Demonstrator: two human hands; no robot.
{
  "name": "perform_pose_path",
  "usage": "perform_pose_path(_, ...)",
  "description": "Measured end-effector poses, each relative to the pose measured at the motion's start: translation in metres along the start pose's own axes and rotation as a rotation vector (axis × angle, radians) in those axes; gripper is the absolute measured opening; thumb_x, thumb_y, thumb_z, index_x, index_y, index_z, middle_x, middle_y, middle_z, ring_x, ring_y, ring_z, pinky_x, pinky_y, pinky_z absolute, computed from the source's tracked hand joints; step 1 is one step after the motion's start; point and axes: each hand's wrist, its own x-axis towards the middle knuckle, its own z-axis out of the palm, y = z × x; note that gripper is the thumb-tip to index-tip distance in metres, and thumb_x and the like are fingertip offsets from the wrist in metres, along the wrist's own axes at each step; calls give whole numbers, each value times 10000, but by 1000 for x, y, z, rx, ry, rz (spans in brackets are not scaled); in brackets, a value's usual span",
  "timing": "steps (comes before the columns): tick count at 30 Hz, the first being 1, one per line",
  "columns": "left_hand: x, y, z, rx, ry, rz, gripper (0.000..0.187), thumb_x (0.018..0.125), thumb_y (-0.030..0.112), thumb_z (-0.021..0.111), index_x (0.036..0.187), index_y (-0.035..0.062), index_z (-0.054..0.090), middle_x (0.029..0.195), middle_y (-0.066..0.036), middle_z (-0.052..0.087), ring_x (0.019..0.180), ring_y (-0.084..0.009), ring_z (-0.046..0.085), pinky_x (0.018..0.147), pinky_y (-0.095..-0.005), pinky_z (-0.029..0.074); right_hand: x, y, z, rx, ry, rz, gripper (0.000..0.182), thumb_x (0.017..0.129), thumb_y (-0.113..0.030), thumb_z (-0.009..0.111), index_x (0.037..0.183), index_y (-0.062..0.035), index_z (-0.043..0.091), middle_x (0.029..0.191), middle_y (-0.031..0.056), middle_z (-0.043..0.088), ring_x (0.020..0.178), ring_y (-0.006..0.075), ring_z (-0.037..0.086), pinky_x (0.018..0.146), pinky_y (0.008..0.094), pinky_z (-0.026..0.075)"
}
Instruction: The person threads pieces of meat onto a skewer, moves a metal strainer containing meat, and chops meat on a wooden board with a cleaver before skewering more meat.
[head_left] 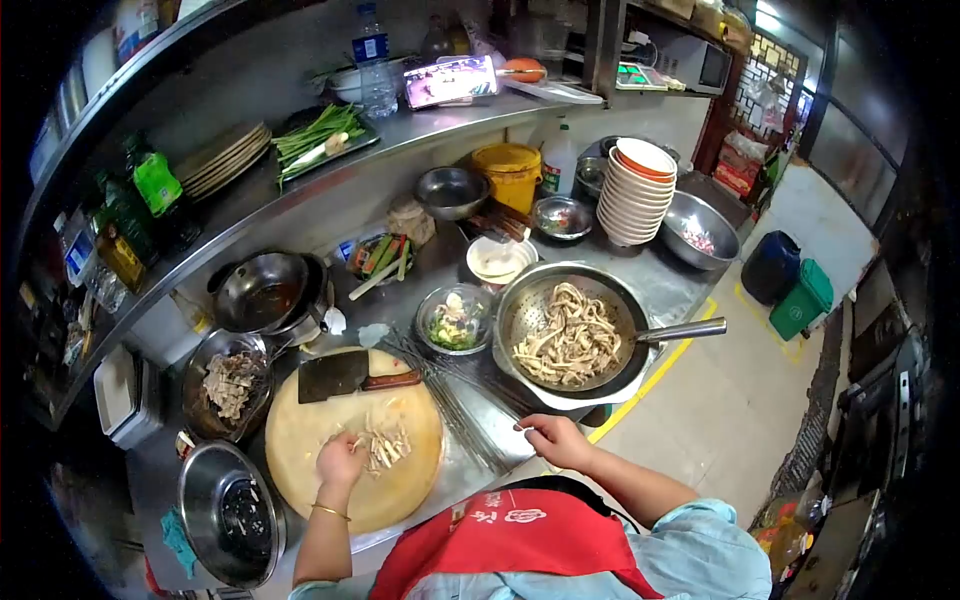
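A round wooden chopping board [300, 440] lies on the steel counter, with a loose pile of pale food strips [386, 446] on it. Over the board, my left hand [342, 460] has its fingers closed at the left end of these strips. A cleaver [335, 377] with a wooden handle rests flat across the board's far side. My right hand [557, 442] hovers near the counter's front edge, fingers curled and thumb and forefinger close together; a tiny whitish bit shows at the tips. Beyond it, a perforated ladle [680, 330] full of brownish strips [570, 335] sits over a bowl.
Left of the board are a bowl of sliced meat [230, 385] and a steel basin [232, 515]. Metal skewers [465, 420] lie to its right. Behind stand a glass bowl [453, 320], stacked bowls [635, 195] and a yellow bucket [507, 175]. A shelf [400, 130] overhangs the back.
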Motion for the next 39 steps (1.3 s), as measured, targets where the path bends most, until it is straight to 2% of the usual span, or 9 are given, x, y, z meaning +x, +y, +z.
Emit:
perform_pose_path(4, -1, -21, 5, -113, 18, -3, 117, 741, 169, 625, 817, 82, 607, 753, -88, 638, 706, -260, 622, 609, -362, 497, -7, -19, 2, 246, 54, 42, 200, 873, -71, 489, 1005, 11, 616, 655, -37, 517, 579, 44, 472, 520, 213, 398)
perform_pose_path(11, -12, -15, -16, -1772, -76, -452, 76, 878, 118, 488, 936, 78, 519, 1028, -110, 601, 792, -224, 611, 722, -321, 513, 3, -102, -6, 660, -58, 40, 215, 878, -36, 446, 1007, 6, 612, 600, -63, 460, 518, 27, 385, 472, 186, 324)
perform_pose_path(16, -22, -21, -24, -2204, -226, -436, 225, 892, 194, 563, 1088, 83, 558, 1094, -88, 601, 947, -210, 581, 848, -323, 486, 17, -128, 9, 679, -254, -7, 227, 864, -13, 439, 1013, 9, 610, 594, -47, 467, 485, 33, 386, 442, 189, 301)
perform_pose_path(21, -42, 15, -85, -2161, 19, -482, 208, 887, 223, 591, 1052, 96, 600, 1052, -65, 622, 926, -176, 588, 841, -315, 490, 22, -139, 26, 538, -352, 37, 149, 884, -84, 529, 962, -13, 634, 640, -30, 537, 532, 34, 453, 485, 181, 356)
perform_pose_path(24, -55, 24, -104, -2122, 74, -447, 228, 901, 232, 570, 1079, 90, 585, 1033, -50, 636, 914, -161, 605, 837, -303, 499, 33, -120, 32, 496, -213, -251, 90, 856, -56, 560, 809, -21, 629, 780, 18, 574, 667, 65, 482, 581, 195, 379)
perform_pose_path(27, -66, 28, -110, -2106, 124, -440, 227, 902, 199, 565, 1099, 87, 576, 1041, -50, 635, 926, -157, 614, 838, -295, 505, 41, -119, 27, 763, -91, -188, 61, 852, -52, 562, 797, -25, 570, 798, 35, 571, 675, 75, 476, 598, 203, 378)
perform_pose_path(33, -81, 44, -119, -2109, 139, -407, 223, 903, 190, 558, 1098, 85, 580, 1049, -49, 632, 937, -158, 619, 835, -295, 511, 28, -128, 26, 438, -466, -172, 140, 886, -43, 491, 978, -27, 596, 728, 12, 573, 602, 75, 494, 566, 211, 415)
perform_pose_path(37, -85, 48, -123, -2131, 148, -324, 212, 907, 189, 553, 1091, 88, 581, 1028, -42, 637, 937, -161, 618, 832, -302, 515, 20, -132, 44, 93, -554, -549, 335, 841, 10, 482, 1159, -31, 579, 845, 65, 667, 648, 104, 583, 613, 239, 467)
perform_pose_path(39, -86, 53, -128, -2137, 170, -310, 207, 909, 193, 550, 1085, 88, 581, 1022, -43, 639, 940, -161, 617, 829, -298, 516, 18, -138, 44, 52, -613, -460, 324, 830, 0, 497, 1135, -39, 601, 763, 120, 644, 577, 119, 575, 569, 249, 466)
